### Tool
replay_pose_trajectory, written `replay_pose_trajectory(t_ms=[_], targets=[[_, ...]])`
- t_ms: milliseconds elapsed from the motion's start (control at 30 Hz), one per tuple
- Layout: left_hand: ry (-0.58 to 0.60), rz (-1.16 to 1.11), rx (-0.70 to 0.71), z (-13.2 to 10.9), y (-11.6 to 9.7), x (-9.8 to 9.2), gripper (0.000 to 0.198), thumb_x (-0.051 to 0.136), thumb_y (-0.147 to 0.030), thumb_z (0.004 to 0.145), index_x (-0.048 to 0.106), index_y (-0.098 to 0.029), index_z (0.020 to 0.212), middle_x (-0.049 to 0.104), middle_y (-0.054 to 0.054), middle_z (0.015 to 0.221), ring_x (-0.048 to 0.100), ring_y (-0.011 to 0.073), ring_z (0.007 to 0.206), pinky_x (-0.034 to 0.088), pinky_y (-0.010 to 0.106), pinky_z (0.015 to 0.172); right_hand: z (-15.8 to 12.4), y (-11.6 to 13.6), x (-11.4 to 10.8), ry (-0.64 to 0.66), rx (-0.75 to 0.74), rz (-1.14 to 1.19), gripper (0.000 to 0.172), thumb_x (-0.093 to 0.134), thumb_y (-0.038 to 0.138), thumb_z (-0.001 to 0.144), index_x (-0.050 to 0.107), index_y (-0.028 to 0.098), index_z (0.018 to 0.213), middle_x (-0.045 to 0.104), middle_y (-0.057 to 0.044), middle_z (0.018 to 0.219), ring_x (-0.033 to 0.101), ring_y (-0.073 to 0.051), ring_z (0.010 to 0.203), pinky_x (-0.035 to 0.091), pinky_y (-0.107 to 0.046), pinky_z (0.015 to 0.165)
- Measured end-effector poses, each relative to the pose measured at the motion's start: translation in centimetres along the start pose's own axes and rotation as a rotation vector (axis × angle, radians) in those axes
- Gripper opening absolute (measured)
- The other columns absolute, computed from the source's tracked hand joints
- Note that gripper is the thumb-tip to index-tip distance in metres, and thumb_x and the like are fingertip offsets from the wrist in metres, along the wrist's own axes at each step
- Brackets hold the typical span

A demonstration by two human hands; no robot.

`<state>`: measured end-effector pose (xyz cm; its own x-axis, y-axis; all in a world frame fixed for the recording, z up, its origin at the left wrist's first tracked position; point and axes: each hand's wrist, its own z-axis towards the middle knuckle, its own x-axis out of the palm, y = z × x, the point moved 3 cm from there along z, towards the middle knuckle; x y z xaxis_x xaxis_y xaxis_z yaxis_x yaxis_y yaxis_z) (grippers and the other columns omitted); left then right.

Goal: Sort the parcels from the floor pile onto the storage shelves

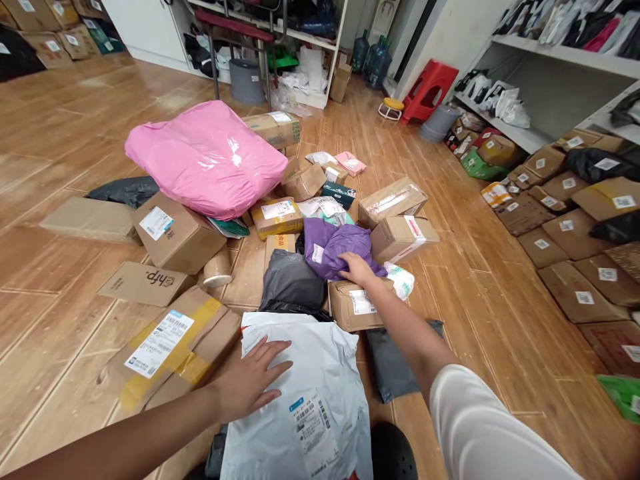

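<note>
A white plastic mailer bag (280,360) with a printed shipping label lies closest to me. Over its left side my left hand (253,383) is spread open, fingers apart, holding nothing. My right hand (357,269) reaches farther out and touches the top of a purple plastic parcel (330,243); its visible fingers are stretched and apart. Below that hand sits a small labelled cardboard box (345,310). To the left of the purple parcel is a dark grey plastic parcel (293,280). A flat grey mailer (395,367) lies under my right forearm.
A large pink bag (210,157) rests on top of boxes at the left. A yellow-taped carton (200,333) lies by my left arm. Two cartons, one nearer (404,238), stand beyond my right hand. Rows of labelled parcels (565,227) line the right, below shelves (565,53).
</note>
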<state>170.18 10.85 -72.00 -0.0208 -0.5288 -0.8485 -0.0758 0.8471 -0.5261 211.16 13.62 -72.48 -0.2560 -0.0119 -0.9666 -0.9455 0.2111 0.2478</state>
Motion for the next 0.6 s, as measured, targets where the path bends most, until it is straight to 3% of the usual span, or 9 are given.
replay_pose_trajectory(t_ms=[100,200,267,367,467,533,600], targets=[[-0.014,-0.021,-0.03,0.1,-0.3,-0.3,0.047,0.052,-0.034,0.095,0.049,-0.031,0.142,0.038,0.012,0.154,0.031,0.0306,0.145,0.02,0.061,0.12,0.8,1.4,0.1,0.059,-0.025,0.013,0.023,0.057,0.005,0.076,0.067,0.016,0.093,0.069,-0.009,0.099,0.062,-0.021,0.095,0.044,-0.029,0.087],[-0.098,-0.182,-0.151,0.8,0.4,-0.7,0.041,0.05,-0.037,0.096,0.055,-0.032,0.136,0.038,0.011,0.154,0.035,0.0309,0.142,0.025,0.058,0.119,-0.8,3.2,-2.2,-0.024,-0.016,0.052,0.017,0.051,0.008,0.081,0.064,0.017,0.088,0.068,-0.008,0.096,0.061,-0.019,0.092,0.043,-0.027,0.083],[-0.203,-0.462,-0.342,2.0,1.3,-1.3,0.044,0.048,-0.049,0.095,0.059,-0.027,0.132,0.042,0.013,0.15,0.039,0.0316,0.14,0.031,0.056,0.117,-3.3,5.4,-4.4,-0.176,-0.074,0.156,0.013,0.048,0.014,0.087,0.06,0.018,0.091,0.065,-0.007,0.095,0.059,-0.018,0.089,0.043,-0.027,0.081],[-0.355,-1.193,-0.706,4.5,2.6,-2.5,0.076,0.033,-0.074,0.089,0.055,-0.017,0.134,0.056,0.019,0.136,0.052,0.0344,0.129,0.045,0.055,0.106,-8.9,10.2,-6.6,-0.366,-0.407,0.398,0.004,0.053,0.023,0.085,0.052,0.021,0.082,0.058,-0.004,0.081,0.053,-0.018,0.079,0.041,-0.03,0.074],[-0.393,-1.759,-0.807,7.4,2.3,-4.2,0.087,0.032,-0.081,0.085,0.051,-0.014,0.137,0.065,0.018,0.127,0.06,0.0345,0.121,0.051,0.051,0.099,-14.0,13.9,-5.9,-0.25,-0.644,0.596,0.012,0.059,0.024,0.082,0.048,0.022,0.078,0.054,-0.001,0.076,0.05,-0.016,0.075,0.041,-0.031,0.074],[-0.357,-1.866,-0.827,8.6,2.1,-4.9,0.075,0.047,-0.071,0.086,0.054,-0.014,0.134,0.068,0.016,0.125,0.063,0.0321,0.118,0.052,0.046,0.1,-15.9,14.8,-4.7,-0.116,-0.611,0.79,0.016,0.06,0.023,0.081,0.046,0.022,0.074,0.05,0.002,0.073,0.048,-0.014,0.071,0.045,-0.034,0.082],[-0.284,-1.883,-0.832,8.9,2.1,-4.8,0.065,0.056,-0.061,0.087,0.056,-0.013,0.131,0.067,0.016,0.126,0.063,0.0308,0.119,0.052,0.044,0.101,-16.5,14.6,-4.1,-0.002,-0.452,1.051,0.017,0.061,0.024,0.08,0.046,0.022,0.071,0.048,0.004,0.07,0.047,-0.012,0.067,0.047,-0.035,0.087]])
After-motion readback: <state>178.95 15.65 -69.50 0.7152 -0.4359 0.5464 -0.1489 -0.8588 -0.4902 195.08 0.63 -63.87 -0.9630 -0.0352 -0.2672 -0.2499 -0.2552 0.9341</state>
